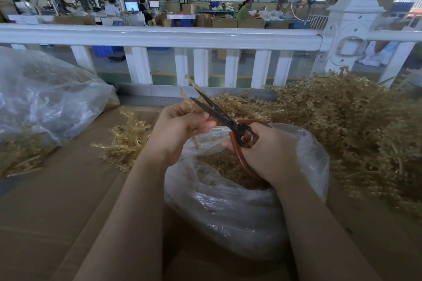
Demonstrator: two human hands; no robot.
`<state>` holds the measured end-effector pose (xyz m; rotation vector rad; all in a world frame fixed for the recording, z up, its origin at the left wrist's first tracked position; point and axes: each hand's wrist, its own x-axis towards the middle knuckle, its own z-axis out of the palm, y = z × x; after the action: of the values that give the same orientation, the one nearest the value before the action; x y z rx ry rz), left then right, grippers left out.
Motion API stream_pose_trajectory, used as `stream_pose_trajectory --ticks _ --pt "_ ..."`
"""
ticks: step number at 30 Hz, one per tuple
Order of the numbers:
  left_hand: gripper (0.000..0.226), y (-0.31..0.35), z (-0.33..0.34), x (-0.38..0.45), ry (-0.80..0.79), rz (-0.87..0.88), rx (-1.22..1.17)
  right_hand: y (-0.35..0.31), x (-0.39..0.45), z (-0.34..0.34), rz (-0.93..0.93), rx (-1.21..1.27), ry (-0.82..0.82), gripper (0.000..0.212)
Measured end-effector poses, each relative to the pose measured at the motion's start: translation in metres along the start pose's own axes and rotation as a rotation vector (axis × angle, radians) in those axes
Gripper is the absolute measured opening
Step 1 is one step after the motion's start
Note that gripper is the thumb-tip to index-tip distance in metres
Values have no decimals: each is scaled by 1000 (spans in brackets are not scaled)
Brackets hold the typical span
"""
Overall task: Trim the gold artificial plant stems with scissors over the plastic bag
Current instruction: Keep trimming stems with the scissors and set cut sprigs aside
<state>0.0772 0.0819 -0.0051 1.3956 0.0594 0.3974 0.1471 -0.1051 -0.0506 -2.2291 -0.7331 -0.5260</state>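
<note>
Low and close sat the clear crinkly plastic bag point(228, 207), and above it the left hand point(180, 128) pinched a thin gold plastic stem point(189, 100) (pointing up and away), just beside the spread black blades of the red-handled scissors point(219, 112) gripped by the right hand point(269, 153).

Single head-worn wide-angle view, looks forward and down from close above cardboard work surface point(68, 189); white railing point(159, 35) and factory hall beyond.
</note>
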Motion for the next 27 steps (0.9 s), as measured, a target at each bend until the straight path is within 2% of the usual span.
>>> stream_pose_trajectory --ticks 2,6,12,19,24,27 --pt "26 1 -1 -1 -15 7 -10 0 0 0 3 21 -1 35" --pt "18 -1 -2 -1 -5 8 -4 1 1 0 5 46 -10 47" --pt "13 -2 -5 2 15 26 82 1 1 -2 -35 22 10 44" --pt "35 1 -6 0 -48 70 241 0 0 -5 -66 6 -48 54" --pt "26 -1 -9 2 -77 71 306 2 1 -4 -48 -12 -75 56" --pt "34 -1 -9 4 -85 65 315 3 1 -4 -39 -11 -67 57"
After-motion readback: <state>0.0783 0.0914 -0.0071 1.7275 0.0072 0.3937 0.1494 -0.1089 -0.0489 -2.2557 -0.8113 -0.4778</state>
